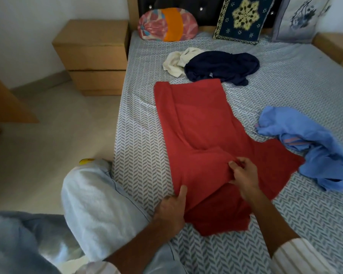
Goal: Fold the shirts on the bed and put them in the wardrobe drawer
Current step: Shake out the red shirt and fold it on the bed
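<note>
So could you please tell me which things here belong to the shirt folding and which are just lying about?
Job: red shirt, gripped by left hand and right hand; navy shirt; cream shirt; blue shirt; bed.
Lying about: three pillows; bedside cabinet.

head camera looks down, close over the bed (147, 135).

Colours on the bed as I see them

I see a red shirt (194, 123), a navy shirt (222, 66), a cream shirt (176, 60), and a light blue shirt (313, 147) on a grey-and-white herringbone bedsheet (285, 91); beyond, a pink-and-orange pillow (166, 24) and a navy cushion (244, 18) with a yellow star.
</note>
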The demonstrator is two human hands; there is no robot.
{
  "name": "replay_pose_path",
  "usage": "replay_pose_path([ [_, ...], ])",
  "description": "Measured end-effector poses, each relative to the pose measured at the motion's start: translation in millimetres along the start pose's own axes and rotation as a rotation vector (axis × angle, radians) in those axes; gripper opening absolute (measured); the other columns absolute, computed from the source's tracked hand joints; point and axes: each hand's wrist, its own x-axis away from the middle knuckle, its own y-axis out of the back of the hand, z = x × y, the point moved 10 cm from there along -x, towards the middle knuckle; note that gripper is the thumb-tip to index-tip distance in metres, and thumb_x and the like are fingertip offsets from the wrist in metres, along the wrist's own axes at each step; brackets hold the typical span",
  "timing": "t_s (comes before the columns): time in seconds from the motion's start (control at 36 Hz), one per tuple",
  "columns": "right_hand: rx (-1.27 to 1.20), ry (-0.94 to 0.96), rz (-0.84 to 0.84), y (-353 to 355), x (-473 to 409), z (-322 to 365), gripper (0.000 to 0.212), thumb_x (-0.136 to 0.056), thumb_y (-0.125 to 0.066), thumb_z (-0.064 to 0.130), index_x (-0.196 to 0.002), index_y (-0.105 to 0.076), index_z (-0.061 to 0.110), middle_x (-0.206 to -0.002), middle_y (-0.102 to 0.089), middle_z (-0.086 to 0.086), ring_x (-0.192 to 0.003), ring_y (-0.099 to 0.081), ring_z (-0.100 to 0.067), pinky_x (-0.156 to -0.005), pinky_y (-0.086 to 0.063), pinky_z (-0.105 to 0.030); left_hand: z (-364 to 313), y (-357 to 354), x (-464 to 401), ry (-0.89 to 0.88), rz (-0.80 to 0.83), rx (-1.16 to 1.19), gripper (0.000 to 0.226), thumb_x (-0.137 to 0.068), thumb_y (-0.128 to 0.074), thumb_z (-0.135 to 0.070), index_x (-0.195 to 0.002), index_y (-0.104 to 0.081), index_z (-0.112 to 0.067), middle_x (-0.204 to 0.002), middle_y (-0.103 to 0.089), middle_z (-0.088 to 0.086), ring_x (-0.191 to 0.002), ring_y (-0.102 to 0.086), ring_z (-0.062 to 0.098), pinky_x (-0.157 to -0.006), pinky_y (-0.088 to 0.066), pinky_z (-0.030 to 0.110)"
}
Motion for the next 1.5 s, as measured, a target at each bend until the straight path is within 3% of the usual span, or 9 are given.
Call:
replay_pose_path([
  [0.31, 0.129, -0.160, 0.123, -5.5, 9.4, -51.4, 0.016, -0.093, -0.067, 0.011, -0.107, -0.060, 0.012, -0.096, -0.056, -0.003, -0.076, -0.061, -0.017, -0.061, -0.061, -0.041, 6.7, -10.2, -0.9, 0.015, 0.062, -0.073, 0.031, -0.081, -0.058, -0.028, -0.110, -0.057, -0.016, -0.110, -0.066, 0.008, -0.106, -0.063, 0.030, -0.093, -0.052, 0.038],
  [0.75, 0.238, -0.151, 0.201, -6.1, 11.8, -54.3, 0.009, -0.089, -0.071, 0.018, -0.095, -0.064, 0.017, -0.091, -0.061, -0.004, -0.074, -0.066, -0.018, -0.060, -0.063, -0.039, 15.6, -15.3, -0.8, 0.110, 0.190, -0.142, 0.038, -0.079, -0.062, -0.038, -0.111, -0.060, -0.016, -0.116, -0.065, 0.007, -0.110, -0.062, 0.027, -0.095, -0.052, 0.037],
  [0.89, 0.470, -0.086, 0.129, 22.1, -11.8, -45.1, 0.028, -0.084, -0.069, 0.047, -0.082, -0.068, 0.019, -0.070, -0.072, 0.000, -0.058, -0.073, -0.020, -0.073, -0.062, -0.042, 15.2, -3.8, -8.6, 0.080, 0.063, -0.099, 0.057, -0.075, -0.052, -0.064, -0.106, -0.062, -0.017, -0.106, -0.064, 0.004, -0.105, -0.060, 0.025, -0.091, -0.052, 0.037],
  [0.97, 0.592, -0.011, 0.019, 56.0, -37.6, -32.7, 0.043, -0.075, -0.061, 0.063, -0.088, -0.070, 0.023, -0.085, -0.076, -0.001, -0.085, -0.074, -0.030, -0.089, -0.056, -0.040, -4.4, 22.2, -21.6, -0.034, -0.143, -0.109, 0.055, -0.077, -0.043, -0.062, -0.099, -0.064, -0.016, -0.103, -0.063, 0.006, -0.104, -0.058, 0.029, -0.091, -0.051, 0.039],
  [1.03, 0.624, 0.021, -0.060, 78.8, -52.6, -22.1, 0.033, -0.085, -0.067, 0.047, -0.098, -0.074, 0.017, -0.100, -0.076, -0.010, -0.102, -0.069, -0.034, -0.094, -0.051, -0.037, -21.4, 35.1, -32.6, -0.132, -0.221, -0.086, 0.050, -0.078, -0.044, -0.054, -0.096, -0.066, -0.013, -0.102, -0.063, 0.009, -0.104, -0.058, 0.032, -0.091, -0.051, 0.040],
  [1.19, 0.545, -0.006, -0.266, 136.1, -84.0, -10.3, 0.028, -0.088, -0.068, 0.026, -0.103, -0.072, 0.003, -0.105, -0.072, -0.022, -0.105, -0.065, -0.039, -0.092, -0.048, -0.039, -73.2, 23.9, -77.9, -0.344, -0.056, -0.002, 0.041, -0.087, -0.061, -0.034, -0.121, -0.062, -0.011, -0.133, -0.057, 0.009, -0.126, -0.052, 0.028, -0.108, -0.040, 0.034],
  [1.33, 0.410, -0.075, -0.379, 190.0, -124.0, -47.2, 0.026, -0.060, -0.056, 0.032, -0.064, -0.061, 0.006, -0.060, -0.052, -0.009, -0.061, -0.058, -0.027, -0.062, -0.055, -0.049, -107.3, 11.0, -109.3, -0.376, 0.047, 0.042, 0.048, -0.086, -0.067, -0.030, -0.129, -0.057, -0.011, -0.134, -0.056, 0.007, -0.127, -0.052, 0.026, -0.108, -0.037, 0.033],
  [1.42, 0.164, -0.132, -0.352, 191.7, -124.7, -48.0, 0.021, -0.072, -0.072, 0.022, -0.073, -0.055, 0.010, -0.066, -0.043, -0.011, -0.057, -0.042, -0.019, -0.048, -0.039, -0.033, -112.2, 1.0, -118.7, -0.374, 0.080, -0.029, 0.058, -0.087, -0.069, -0.031, -0.139, -0.050, -0.012, -0.144, -0.047, 0.005, -0.135, -0.044, 0.024, -0.109, -0.034, 0.032],
  [1.5, -0.027, -0.223, -0.334, 192.1, -142.4, -54.4, 0.019, -0.080, -0.080, 0.016, -0.078, -0.061, 0.013, -0.074, -0.059, -0.004, -0.071, -0.057, -0.016, -0.055, -0.048, -0.027, -114.6, -8.3, -124.6, -0.385, 0.135, -0.103, 0.070, -0.090, -0.067, -0.034, -0.151, -0.038, -0.015, -0.159, -0.032, 0.006, -0.147, -0.029, 0.024, -0.116, -0.032, 0.036],
])
